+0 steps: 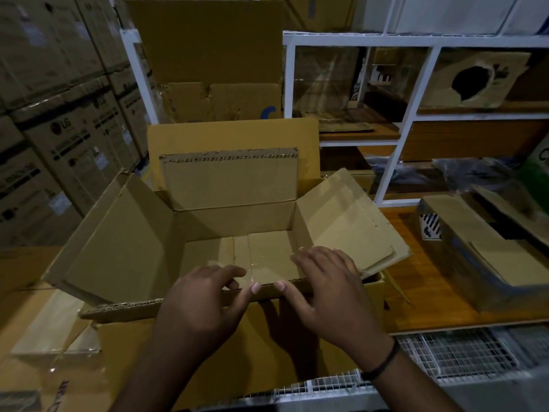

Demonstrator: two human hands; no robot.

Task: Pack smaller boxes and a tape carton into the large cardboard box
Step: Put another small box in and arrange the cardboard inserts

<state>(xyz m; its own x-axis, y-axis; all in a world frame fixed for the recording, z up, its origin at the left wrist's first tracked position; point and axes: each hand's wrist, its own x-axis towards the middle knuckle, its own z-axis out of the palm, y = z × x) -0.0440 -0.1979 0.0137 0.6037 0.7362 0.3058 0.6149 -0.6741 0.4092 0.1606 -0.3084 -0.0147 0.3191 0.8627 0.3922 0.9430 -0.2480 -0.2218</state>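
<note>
Left hand (pixel 205 295) and right hand (pixel 329 286) rest loosely spread, gripping nothing, on near rim of empty large cardboard box (pixel 237 218) at worktop (pixel 421 304) front edge; fold flap fully outward before loading.

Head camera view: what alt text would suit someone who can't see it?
A person's left hand and right hand rest on the near rim of a large cardboard box, flaps open, nothing visible inside. White shelving stands behind.
</note>
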